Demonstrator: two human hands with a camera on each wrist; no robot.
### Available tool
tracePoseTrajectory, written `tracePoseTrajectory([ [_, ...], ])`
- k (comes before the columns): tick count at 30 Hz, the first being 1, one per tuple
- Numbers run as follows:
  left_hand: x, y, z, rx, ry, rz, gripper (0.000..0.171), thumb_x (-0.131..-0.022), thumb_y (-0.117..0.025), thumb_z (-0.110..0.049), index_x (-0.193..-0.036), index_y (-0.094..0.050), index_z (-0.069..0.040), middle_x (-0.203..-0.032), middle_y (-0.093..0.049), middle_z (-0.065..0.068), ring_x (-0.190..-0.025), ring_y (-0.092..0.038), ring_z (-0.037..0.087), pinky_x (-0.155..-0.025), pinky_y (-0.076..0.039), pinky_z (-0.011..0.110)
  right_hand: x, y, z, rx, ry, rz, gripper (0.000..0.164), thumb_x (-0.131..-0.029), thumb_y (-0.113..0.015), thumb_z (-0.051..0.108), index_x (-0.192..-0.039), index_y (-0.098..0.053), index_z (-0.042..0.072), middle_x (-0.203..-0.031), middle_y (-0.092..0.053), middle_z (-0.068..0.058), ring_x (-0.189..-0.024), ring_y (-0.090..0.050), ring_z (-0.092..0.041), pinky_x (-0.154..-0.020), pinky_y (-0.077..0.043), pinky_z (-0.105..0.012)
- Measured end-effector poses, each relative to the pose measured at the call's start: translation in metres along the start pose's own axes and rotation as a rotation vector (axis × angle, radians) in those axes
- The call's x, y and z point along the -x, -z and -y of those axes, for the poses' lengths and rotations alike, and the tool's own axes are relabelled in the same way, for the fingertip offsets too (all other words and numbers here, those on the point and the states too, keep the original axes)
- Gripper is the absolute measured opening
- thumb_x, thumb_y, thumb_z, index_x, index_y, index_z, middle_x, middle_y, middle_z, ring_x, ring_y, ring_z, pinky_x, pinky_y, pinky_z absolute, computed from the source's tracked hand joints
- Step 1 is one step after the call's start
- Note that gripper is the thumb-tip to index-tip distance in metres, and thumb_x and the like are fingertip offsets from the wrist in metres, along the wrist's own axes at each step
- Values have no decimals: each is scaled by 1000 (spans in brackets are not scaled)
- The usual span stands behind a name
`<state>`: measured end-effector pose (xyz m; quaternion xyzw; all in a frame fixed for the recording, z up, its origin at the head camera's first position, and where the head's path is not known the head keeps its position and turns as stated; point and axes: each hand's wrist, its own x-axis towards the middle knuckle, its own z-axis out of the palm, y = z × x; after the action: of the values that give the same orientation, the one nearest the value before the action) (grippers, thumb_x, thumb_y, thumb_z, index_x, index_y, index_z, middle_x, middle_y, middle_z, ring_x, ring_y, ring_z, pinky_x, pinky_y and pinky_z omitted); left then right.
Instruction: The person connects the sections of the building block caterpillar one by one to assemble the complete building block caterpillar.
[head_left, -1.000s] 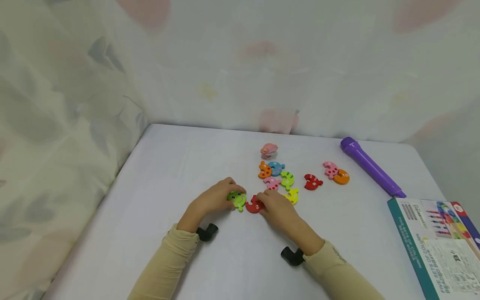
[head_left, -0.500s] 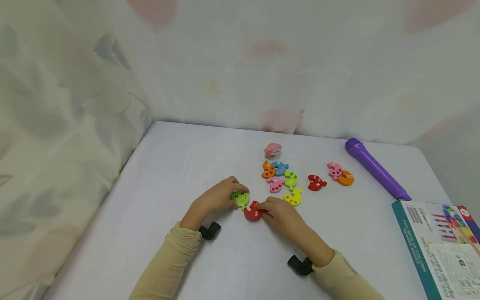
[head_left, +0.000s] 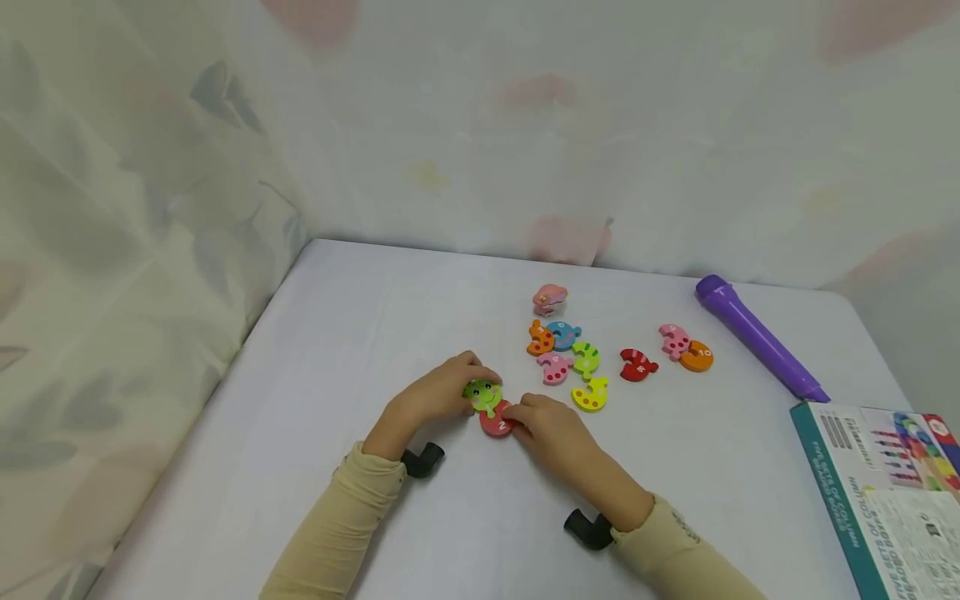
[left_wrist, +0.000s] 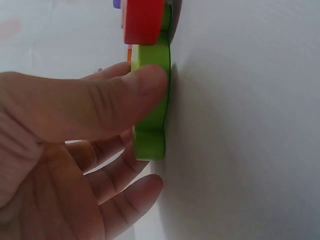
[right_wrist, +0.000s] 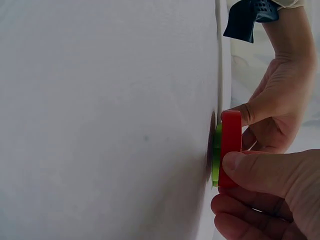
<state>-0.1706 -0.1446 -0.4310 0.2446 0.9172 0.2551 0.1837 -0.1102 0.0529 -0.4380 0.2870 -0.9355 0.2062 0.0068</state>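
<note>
Table (head_left: 390,308) and surroundings
Microphone (head_left: 763,339), slantwise near box (head_left: 877,500); pink object (head_left: 550,300) toward back edge; patterned cloth (head_left: 420,125) behind.

The smiling piece (head_left: 486,399) is green, the 2 piece (head_left: 496,423) red, the microphone (head_left: 762,339) purple, the cloth (head_left: 142,250) at left leaf-patterned.

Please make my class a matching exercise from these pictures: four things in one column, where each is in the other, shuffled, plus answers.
1. Green smiling-face piece
2. Red piece marked 2
3. Orange piece marked 10
4. Purple microphone

A. Beside a pink piece
B. In the right hand
C. Slanting, near end by the box
D. In the left hand

Pairs: 1-D, 2-B, 3-A, 4-C
</note>
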Motion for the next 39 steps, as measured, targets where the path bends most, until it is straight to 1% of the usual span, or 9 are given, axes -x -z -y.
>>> tracePoseTrajectory([
  [8, 0, 0, -1, -10, -21, 2, 51, -75, -68, 7, -116, -64, -23, -105, -50, 2, -98, -47, 17, -82, -44, 29, 0, 1, 4, -27, 5, 76, 23, -78, -74, 15, -100, -70, 12, -80, -58, 6, -72, -52, -8, -68, -49, -24],
  [12, 1, -1, 0, -31, -50, 1, 51, -76, -66, 7, -118, -64, -22, -106, -51, 2, -99, -46, 17, -82, -44, 28, 0, 0, 5, -25, 14, 84, 25, -77, -74, 15, -102, -70, 12, -83, -61, 5, -76, -55, -9, -71, -50, -26],
  [18, 0, 0, 1, -44, -90, -10, 50, -78, -63, 8, -118, -64, -22, -107, -51, 2, -101, -45, 18, -84, -42, 29, -1, -4, 5, -17, 37, 83, 27, -77, -74, 18, -103, -68, 11, -82, -60, 4, -74, -53, -10, -69, -49, -25],
  [26, 0, 0, 2, -48, -99, -11, 50, -78, -62, 8, -118, -64, -22, -106, -52, 1, -100, -45, 18, -84, -42, 29, -2, -4, 4, 16, 49, 89, 29, -78, -74, 25, -105, -67, 14, -82, -58, 6, -72, -52, -8, -64, -47, -23],
  [29, -1, -1, 2, -51, -97, -14, 50, -78, -63, 7, -118, -64, -23, -106, -52, 1, -100, -45, 18, -83, -43, 29, -3, -1, 0, 12, 53, 95, 30, -79, -73, 29, -106, -68, 17, -86, -58, 7, -75, -53, -7, -64, -47, -21],
  [32, -1, -2, 2, -59, -100, -11, 49, -79, -64, 5, -118, -64, -24, -107, -52, 1, -100, -45, 18, -83, -43, 29, -7, 6, -10, -9, 14, 78, 31, -79, -72, 29, -108, -68, 17, -92, -60, 6, -81, -56, -7, -69, -48, -22],
  [34, -1, -2, 2, -62, -102, -7, 49, -79, -64, 4, -119, -63, -24, -107, -52, 1, -100, -45, 17, -83, -43, 29, -14, 13, -20, -5, -39, 34, 32, -79, -73, 28, -108, -68, 15, -98, -62, 3, -89, -58, -11, -75, -50, -27],
  [37, 0, -2, 1, -60, -111, -10, 49, -79, -63, 5, -119, -64, -24, -107, -52, 1, -100, -45, 18, -83, -43, 30, -30, 24, -37, 39, -136, -34, 36, -78, -74, 27, -109, -66, 11, -105, -62, -3, -96, -58, -19, -78, -51, -35],
  [39, 0, -2, 1, -58, -114, -13, 50, -79, -62, 6, -118, -64, -24, -107, -52, 0, -100, -45, 17, -83, -43, 29, -42, 28, -46, 82, -195, -50, 41, -78, -74, 28, -113, -64, 9, -111, -60, -8, -98, -55, -24, -79, -50, -39],
])
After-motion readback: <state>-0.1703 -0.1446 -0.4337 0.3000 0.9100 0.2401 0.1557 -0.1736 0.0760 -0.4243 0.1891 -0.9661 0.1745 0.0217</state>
